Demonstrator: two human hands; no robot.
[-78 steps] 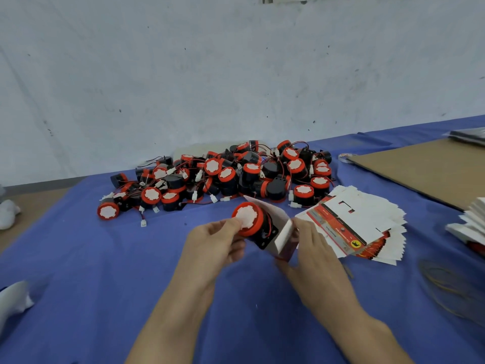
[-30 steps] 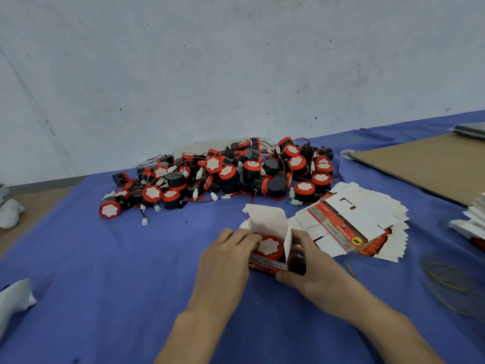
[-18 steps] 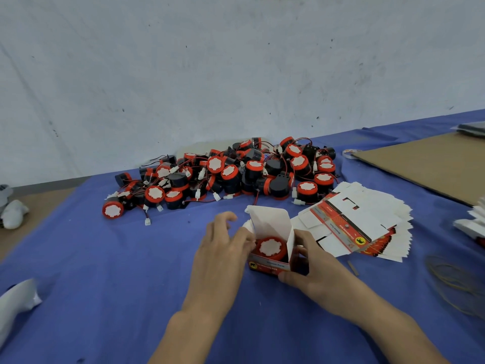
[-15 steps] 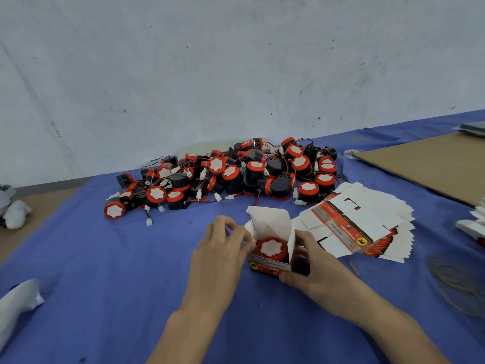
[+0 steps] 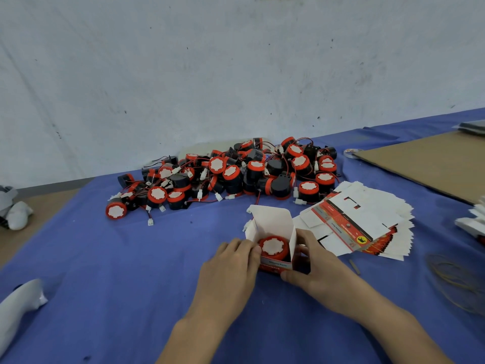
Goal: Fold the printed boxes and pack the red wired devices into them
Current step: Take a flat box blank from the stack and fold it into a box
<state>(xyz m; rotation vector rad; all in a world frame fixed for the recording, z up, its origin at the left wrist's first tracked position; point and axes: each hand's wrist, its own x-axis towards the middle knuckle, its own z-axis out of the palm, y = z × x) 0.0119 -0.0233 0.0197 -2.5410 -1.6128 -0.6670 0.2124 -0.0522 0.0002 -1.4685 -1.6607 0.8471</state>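
Seating check: the red device (image 5: pixel 273 247) sits inside the open box (image 5: pixel 275 265), white face up. It looks low enough to clear the rim, though depth is hard to judge.
Left hand (image 5: pixel 231 269): fingers together and fairly straight, with the tips pressing the box's left wall beside the device. The thumb is hidden.
Right hand (image 5: pixel 315 269): fingers curled round the right wall and thumb at the lower front corner, clamped on the box.
Lid flap (image 5: pixel 271 219): stands upright behind the device, not yet tucked.
Wire risk: a white connector (image 5: pixel 246 228) shows outside the box's left rear edge, and I cannot tell if it belongs to this device. If it does, closing the flap would likely pinch the lead or leave it hanging out.
Crush risk: the card looks thin. Squeezing from both sides could bow the walls, so the tuck tab misses its slot.
Slide risk: the box is light on the blue cloth (image 5: pixel 131 271). Pushing the lid down with only one hand bracing could skid or tip it.
Neighbours: the stack of flat boxes (image 5: pixel 367 216) lies just beside the right hand — a careless wrist could fan it out. The pile of devices (image 5: pixel 236 172) is farther back, its loose leads near enough to snag.
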